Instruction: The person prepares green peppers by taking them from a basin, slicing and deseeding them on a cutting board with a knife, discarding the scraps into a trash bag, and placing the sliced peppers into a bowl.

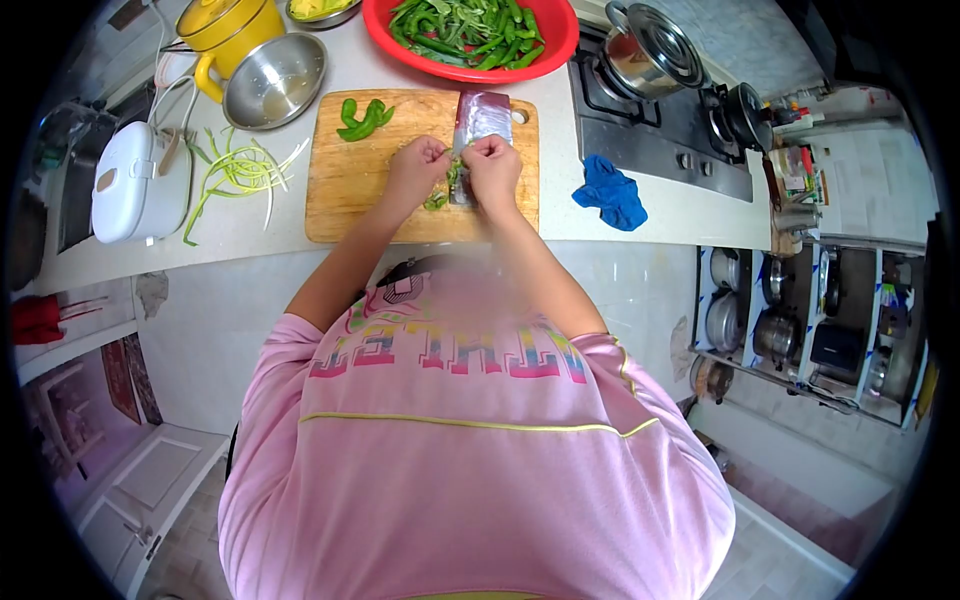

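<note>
My left hand [418, 168] and my right hand [494, 172] are close together over the wooden cutting board [340, 190], fingers pinched. Between them is a small torn piece of green pepper [453, 172], partly hidden by the fingers. Under my right hand lies a cleaver [484, 115], its broad blade flat on the board and its lower part covered by the hand. Green pepper scraps [435, 201] rest on the board just below my left hand. Several cleaned green peppers [365, 121] sit at the board's upper left.
Behind the board stands a red basin [555, 62] of green peppers. To the left are a steel bowl [275, 82], a yellow pot [230, 35], garlic-shoot-like strands [245, 170] and a white appliance [125, 185]. A blue cloth [610, 193] and gas stove [640, 135] are on the right.
</note>
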### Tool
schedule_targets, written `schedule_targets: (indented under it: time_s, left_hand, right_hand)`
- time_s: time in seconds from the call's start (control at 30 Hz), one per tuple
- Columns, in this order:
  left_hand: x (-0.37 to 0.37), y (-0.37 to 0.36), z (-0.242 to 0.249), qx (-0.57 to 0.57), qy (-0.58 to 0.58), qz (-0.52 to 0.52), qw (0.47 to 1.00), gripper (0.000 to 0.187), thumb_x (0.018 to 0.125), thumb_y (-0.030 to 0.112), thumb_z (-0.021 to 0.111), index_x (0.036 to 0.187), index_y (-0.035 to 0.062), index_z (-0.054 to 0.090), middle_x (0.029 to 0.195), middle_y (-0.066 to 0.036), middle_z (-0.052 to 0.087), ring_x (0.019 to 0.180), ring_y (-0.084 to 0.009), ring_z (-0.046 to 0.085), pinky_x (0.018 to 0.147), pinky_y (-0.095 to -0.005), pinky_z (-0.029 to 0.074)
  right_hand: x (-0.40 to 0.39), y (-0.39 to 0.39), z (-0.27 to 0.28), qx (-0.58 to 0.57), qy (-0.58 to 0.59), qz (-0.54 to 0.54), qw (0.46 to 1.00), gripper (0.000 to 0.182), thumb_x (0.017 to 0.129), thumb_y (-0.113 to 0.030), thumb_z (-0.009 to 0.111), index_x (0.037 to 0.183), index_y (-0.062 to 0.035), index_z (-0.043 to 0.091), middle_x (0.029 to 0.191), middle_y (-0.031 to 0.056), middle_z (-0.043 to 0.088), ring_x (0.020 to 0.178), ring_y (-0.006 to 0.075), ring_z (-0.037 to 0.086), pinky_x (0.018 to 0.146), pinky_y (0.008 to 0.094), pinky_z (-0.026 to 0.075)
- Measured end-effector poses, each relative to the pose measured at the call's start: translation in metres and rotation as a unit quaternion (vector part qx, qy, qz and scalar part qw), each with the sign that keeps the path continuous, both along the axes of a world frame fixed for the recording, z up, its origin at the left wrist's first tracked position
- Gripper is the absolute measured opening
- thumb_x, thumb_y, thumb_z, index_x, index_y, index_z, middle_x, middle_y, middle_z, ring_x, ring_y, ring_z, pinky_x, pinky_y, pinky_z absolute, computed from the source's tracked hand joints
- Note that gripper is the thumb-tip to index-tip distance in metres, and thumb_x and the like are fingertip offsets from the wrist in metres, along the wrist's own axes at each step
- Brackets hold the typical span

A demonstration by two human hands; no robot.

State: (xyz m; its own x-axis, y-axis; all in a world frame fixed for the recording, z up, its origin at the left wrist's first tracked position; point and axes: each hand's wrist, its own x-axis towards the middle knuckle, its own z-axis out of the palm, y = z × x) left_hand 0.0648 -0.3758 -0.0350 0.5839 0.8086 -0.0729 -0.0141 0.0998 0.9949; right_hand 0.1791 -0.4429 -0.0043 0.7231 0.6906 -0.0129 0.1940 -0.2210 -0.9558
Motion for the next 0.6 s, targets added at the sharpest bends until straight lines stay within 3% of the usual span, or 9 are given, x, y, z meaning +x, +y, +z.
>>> schedule_targets:
  time_s: [0.13,0.23,0.47,0.53,0.6]
  left_hand:
    - [-0.004,0.002,0.006,-0.058,0.001,0.037,0.998,0.014,0.085,0.008,0.062,0.095,0.0001,0.059,0.082,-0.002,0.060,0.066,-0.0066,0.053,0.059,-0.0208,0.044]
    - [-0.011,0.007,0.013,-0.123,-0.025,0.034,0.992,0.015,0.085,0.008,0.061,0.098,0.0002,0.060,0.083,-0.001,0.061,0.071,-0.0071,0.054,0.064,-0.0207,0.044]
    - [-0.016,0.009,0.022,-0.011,0.004,0.019,1.000,0.015,0.085,0.005,0.060,0.099,-0.0001,0.059,0.086,-0.002,0.062,0.078,-0.0081,0.057,0.069,-0.0203,0.045]
    - [-0.016,0.009,0.029,0.053,0.059,0.010,0.997,0.015,0.085,0.003,0.060,0.099,-0.0008,0.059,0.086,-0.003,0.062,0.079,-0.0082,0.058,0.070,-0.0205,0.046]
    - [-0.015,0.009,0.025,0.062,0.040,0.014,0.997,0.015,0.084,0.002,0.060,0.099,-0.0013,0.059,0.086,-0.004,0.062,0.080,-0.0086,0.059,0.072,-0.0207,0.046]
  right_hand:
    - [0.013,0.002,0.009,0.027,0.298,0.042,0.953,0.008,0.074,0.002,0.064,0.076,-0.0007,0.056,0.062,0.0048,0.057,0.052,0.0110,0.056,0.046,0.0210,0.044]
    - [0.022,0.003,0.006,0.033,0.388,0.093,0.916,0.008,0.075,0.002,0.063,0.077,-0.0003,0.056,0.066,0.0061,0.059,0.054,0.0115,0.057,0.047,0.0212,0.046]
    - [0.020,0.006,0.021,0.008,0.379,0.184,0.907,0.010,0.078,-0.002,0.065,0.082,-0.0022,0.056,0.073,0.0064,0.063,0.060,0.0119,0.061,0.051,0.0212,0.048]
    - [0.019,0.008,0.025,-0.017,0.332,0.207,0.920,0.010,0.078,-0.002,0.065,0.080,-0.0029,0.056,0.072,0.0059,0.063,0.060,0.0117,0.061,0.051,0.0211,0.048]
    - [0.020,0.008,0.034,-0.035,0.299,0.223,0.927,0.009,0.078,-0.002,0.065,0.079,-0.0034,0.056,0.070,0.0054,0.062,0.060,0.0116,0.061,0.051,0.0211,0.048]
